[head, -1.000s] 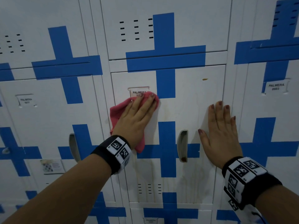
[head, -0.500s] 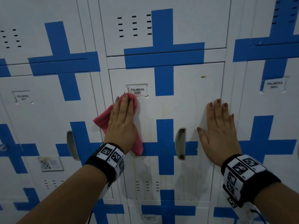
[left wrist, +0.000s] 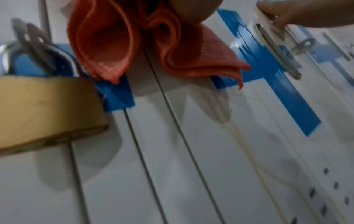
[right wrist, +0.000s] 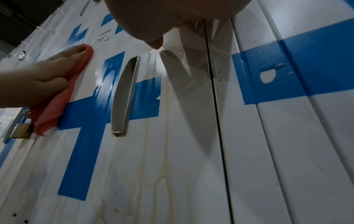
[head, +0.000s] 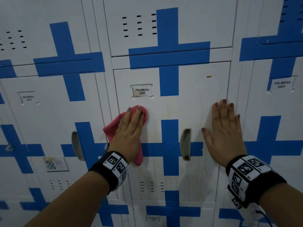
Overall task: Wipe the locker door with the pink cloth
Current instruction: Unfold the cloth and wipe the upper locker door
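The white locker door [head: 188,105] labelled PALMERA 0007 carries a blue cross and faint yellowish streaks. My left hand [head: 131,126] lies flat on the pink cloth [head: 111,128], pressing it against the door's left side just below the name label [head: 142,91]. The cloth's loose folds [left wrist: 107,45] hang under the palm in the left wrist view. My right hand [head: 224,128] rests flat with spread fingers on the door's right edge, right of the recessed handle [head: 185,143]. In the right wrist view the left hand [right wrist: 42,77] and cloth [right wrist: 55,109] show at the left.
Neighbouring lockers with blue crosses surround the door. A brass padlock [left wrist: 44,109] hangs on the left neighbour's hasp close to the cloth. Vent slots [head: 151,186] sit low on the door. A small brown spot [head: 209,76] marks the door's upper right.
My left hand has slid the cloth leftward off the label and then down, so it now sits below the label. The right hand has stayed in place.
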Motion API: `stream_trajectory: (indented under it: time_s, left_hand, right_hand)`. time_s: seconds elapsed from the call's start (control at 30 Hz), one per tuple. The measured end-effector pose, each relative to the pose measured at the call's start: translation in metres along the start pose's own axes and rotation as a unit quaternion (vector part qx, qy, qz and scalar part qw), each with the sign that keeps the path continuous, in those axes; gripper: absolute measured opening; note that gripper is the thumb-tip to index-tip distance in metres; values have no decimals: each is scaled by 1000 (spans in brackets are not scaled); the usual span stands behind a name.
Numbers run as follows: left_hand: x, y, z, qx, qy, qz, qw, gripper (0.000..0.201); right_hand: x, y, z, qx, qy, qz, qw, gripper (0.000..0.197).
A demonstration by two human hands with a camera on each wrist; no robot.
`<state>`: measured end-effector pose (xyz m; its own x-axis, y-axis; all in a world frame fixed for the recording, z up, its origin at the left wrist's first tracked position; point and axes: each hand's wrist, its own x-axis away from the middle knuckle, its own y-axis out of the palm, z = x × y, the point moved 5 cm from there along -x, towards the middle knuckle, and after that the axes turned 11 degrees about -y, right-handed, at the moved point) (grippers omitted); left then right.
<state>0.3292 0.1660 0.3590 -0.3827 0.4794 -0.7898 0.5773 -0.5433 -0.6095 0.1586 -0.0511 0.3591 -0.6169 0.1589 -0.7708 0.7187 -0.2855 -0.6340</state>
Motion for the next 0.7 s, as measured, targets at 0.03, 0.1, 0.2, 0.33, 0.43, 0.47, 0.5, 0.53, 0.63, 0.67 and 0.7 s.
stream_trajectory:
  time_s: [0.03, 0.1, 0.2, 0.33, 0.43, 0.47, 0.5, 0.53, 0.63, 0.67, 0.7]
  left_hand:
    - [3, 2, 1, -18, 21, -9, 1000, 116]
    - [8, 6, 1, -55, 70, -27, 996, 129]
    - [9, 8, -1, -60, 93, -40, 993, 133]
    - [8, 8, -1, 62, -66, -11, 996, 109]
    - [6, 4, 2, 139, -183, 44, 972, 92]
    - [4, 2, 4, 158, -212, 56, 963, 88]
    - [2, 0, 6, 171, -234, 62, 955, 85]
    - [1, -1, 7, 174, -244, 65, 952, 84]
    - [1, 3, 8, 138, -215, 57, 965, 84]
    - [2, 5, 8, 125, -197, 52, 971, 85]
    - [2, 6, 8, 114, -180, 50, 976, 86]
  right_hand:
    - [0, 0, 0, -1, 0, 1, 1000, 71]
    - [0, 0, 0, -2, -1, 3, 1000, 71]
    - [0, 0, 1, -4, -2, 4, 1000, 71]
    - [1, 0, 1, -4, -2, 6, 1000, 71]
    - [0, 1, 1, -2, -2, 9, 1000, 70]
    - [0, 1, 1, -2, -1, 11, 1000, 70]
    - [0, 1, 1, -3, 0, 12, 1000, 70]
    - [0, 1, 1, -3, 2, 13, 1000, 70]
    - [0, 2, 0, -4, 3, 16, 1000, 70]
    - [-1, 2, 0, -4, 4, 15, 1000, 70]
    - [-1, 2, -1, -4, 5, 14, 1000, 70]
